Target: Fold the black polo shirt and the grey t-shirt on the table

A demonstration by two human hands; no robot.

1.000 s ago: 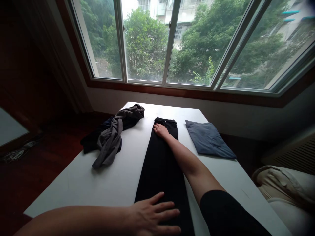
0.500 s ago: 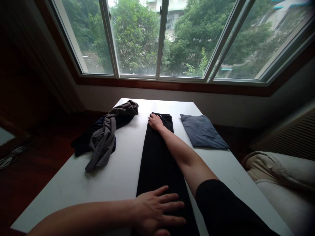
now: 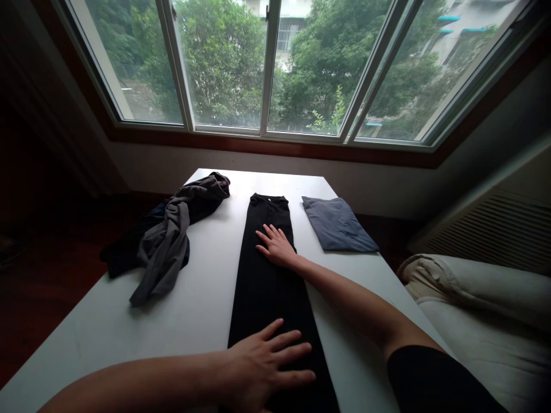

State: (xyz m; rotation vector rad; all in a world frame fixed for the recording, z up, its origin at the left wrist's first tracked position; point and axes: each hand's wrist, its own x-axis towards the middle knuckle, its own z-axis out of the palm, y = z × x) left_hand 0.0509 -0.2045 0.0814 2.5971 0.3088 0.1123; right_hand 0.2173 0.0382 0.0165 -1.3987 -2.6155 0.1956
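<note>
A pair of black trousers (image 3: 269, 298) lies flat and lengthwise down the middle of a white table (image 3: 202, 292), its waistband at the far end, toward the window (image 3: 228, 69), and its near end running out of view at the bottom; the right hand (image 3: 276, 246) is on the upper part of the trousers, fingers spread and grasping nothing; the left hand (image 3: 260, 364) is lower down, over the part nearer the person, its fingers also fanned out and gripping nothing, though whether its palm presses the cloth or hovers just above cannot be told; a black sleeve (image 3: 434, 378) covers the upper right arm; to the right of the trousers, apart from them, a folded grey-blue cloth (image 3: 340, 225) sits near the table's right edge; to the left, a crumpled heap of grey and dark clothes (image 3: 161, 244) reaches past the left edge; pale bedding (image 3: 486, 287) is beside the table on the right.
</note>
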